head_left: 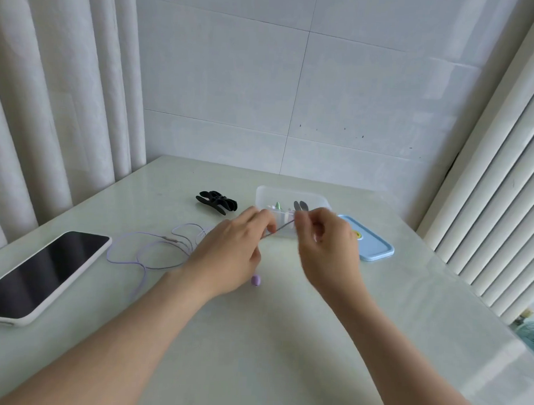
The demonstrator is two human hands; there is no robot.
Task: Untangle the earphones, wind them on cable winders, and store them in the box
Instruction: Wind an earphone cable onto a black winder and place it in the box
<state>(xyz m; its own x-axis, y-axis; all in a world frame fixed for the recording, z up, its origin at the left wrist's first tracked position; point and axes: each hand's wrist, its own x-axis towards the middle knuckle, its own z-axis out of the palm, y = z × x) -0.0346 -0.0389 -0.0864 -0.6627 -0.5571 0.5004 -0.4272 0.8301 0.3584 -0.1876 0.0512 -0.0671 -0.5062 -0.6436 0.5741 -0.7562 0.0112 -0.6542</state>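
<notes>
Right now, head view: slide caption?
Left hand and right hand pinch purple earphone cable in front of the clear box.

Purple earphones (pixel 155 253): cable in loose loops at left, one strand raised taut, earbud (pixel 255 280) near centre. Black cable winders (pixel 217 202) heaped left of clear open box (pixel 290 193); blue lid (pixel 376 248) flat at right
</notes>
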